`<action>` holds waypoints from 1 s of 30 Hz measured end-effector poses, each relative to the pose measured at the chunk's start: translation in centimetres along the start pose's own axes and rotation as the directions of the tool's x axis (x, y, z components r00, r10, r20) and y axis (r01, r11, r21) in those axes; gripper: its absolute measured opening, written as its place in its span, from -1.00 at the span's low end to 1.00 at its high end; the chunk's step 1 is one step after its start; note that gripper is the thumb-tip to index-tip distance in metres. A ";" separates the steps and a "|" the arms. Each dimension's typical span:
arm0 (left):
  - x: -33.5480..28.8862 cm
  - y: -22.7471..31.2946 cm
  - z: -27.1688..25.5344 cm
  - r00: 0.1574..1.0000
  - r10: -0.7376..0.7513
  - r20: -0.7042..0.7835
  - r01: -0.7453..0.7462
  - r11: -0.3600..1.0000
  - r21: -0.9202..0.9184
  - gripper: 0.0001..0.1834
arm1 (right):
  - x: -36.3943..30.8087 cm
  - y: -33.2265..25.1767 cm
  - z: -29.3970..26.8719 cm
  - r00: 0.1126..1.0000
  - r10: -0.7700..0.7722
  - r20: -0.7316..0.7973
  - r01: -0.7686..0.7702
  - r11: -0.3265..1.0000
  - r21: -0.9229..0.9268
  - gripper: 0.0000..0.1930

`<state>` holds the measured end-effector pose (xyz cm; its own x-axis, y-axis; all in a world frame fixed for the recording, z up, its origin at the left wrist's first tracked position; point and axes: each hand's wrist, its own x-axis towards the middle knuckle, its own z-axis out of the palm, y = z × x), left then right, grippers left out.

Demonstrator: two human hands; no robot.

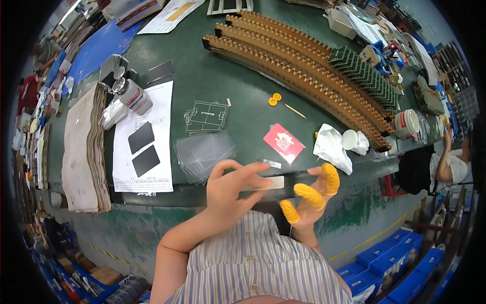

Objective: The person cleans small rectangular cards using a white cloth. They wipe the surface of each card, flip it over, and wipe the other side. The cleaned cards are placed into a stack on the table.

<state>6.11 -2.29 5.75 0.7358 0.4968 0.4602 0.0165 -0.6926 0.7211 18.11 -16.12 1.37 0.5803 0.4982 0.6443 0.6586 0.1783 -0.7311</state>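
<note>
Pinching a thin pale strip [263,183] by its ends above the table edge [202,195], both hands' fingers [253,178] closed on it

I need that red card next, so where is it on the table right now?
In the head view, the red card lies flat on the green table, right of the clear sheets and left of the white cloth, just beyond the right hand.

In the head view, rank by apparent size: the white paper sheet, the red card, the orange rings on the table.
1. white paper sheet
2. red card
3. orange rings, clearly smallest
All lie on the table, so nearness hardly skews this.
</note>
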 end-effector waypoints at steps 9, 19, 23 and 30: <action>0.0 0.3 -0.2 0.997 0.061 0.036 -0.063 0.997 0.038 -0.51 | -0.4 -0.3 -0.4 1.000 -0.018 0.000 0.017 0.978 -0.209 -0.72; -0.8 -0.2 -0.1 1.000 0.025 0.015 -0.025 0.998 -0.053 -0.49 | -0.3 0.1 0.0 1.000 -0.008 0.008 0.008 0.997 -0.075 -0.71; -1.7 -0.9 0.7 0.998 -0.067 -0.017 0.063 0.983 -0.173 -0.49 | -0.7 0.5 0.0 0.999 0.052 0.012 -0.052 0.997 0.064 -0.69; -2.4 -1.3 1.2 0.989 -0.148 -0.013 0.138 0.947 -0.291 -0.48 | -0.3 -0.1 0.2 0.996 0.008 0.094 -0.014 0.998 0.061 -0.68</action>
<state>5.18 -3.23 3.09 0.7167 0.6002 0.3553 -0.0798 -0.4354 0.8967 17.78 -16.10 1.17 0.5379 0.5772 0.6143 0.6203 0.2225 -0.7522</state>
